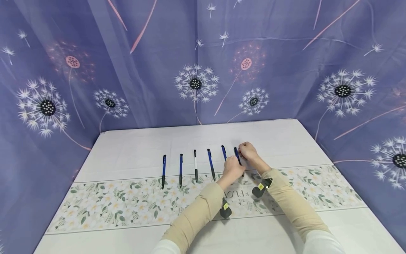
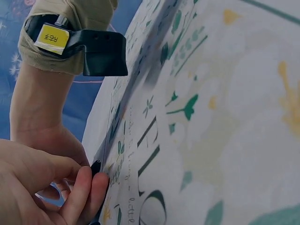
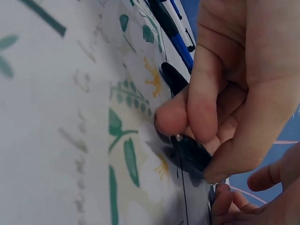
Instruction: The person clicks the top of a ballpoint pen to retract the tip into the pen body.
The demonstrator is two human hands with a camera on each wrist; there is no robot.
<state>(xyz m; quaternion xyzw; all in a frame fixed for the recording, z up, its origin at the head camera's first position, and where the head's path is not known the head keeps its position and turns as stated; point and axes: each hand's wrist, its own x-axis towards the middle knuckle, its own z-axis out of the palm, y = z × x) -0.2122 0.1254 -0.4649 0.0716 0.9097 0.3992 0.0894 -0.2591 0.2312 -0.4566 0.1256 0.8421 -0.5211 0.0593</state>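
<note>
Several slim pens lie in a row, mostly blue with black ends; one has a white barrel (image 1: 195, 163). My left hand (image 1: 233, 167) pinches the lower part of the rightmost blue-and-black pen (image 1: 236, 153) near the tabletop. The pen's dark end (image 3: 193, 153) shows between those fingers in the right wrist view. Just right of the pen's upper end is my right hand (image 1: 248, 151), fingers loosely curled. Its thumb stands apart from the fingers in the right wrist view; contact with the pen is hard to make out. In the left wrist view my left hand (image 2: 42, 183) partly covers the right.
A white tabletop (image 1: 127, 148) carries a floral band (image 1: 104, 208) with printed lettering across it. The pens' lower ends reach onto that band. Blue-purple curtains (image 1: 152, 88) with dandelion prints hang behind and on both sides. Each wrist wears a black camera (image 1: 226, 210).
</note>
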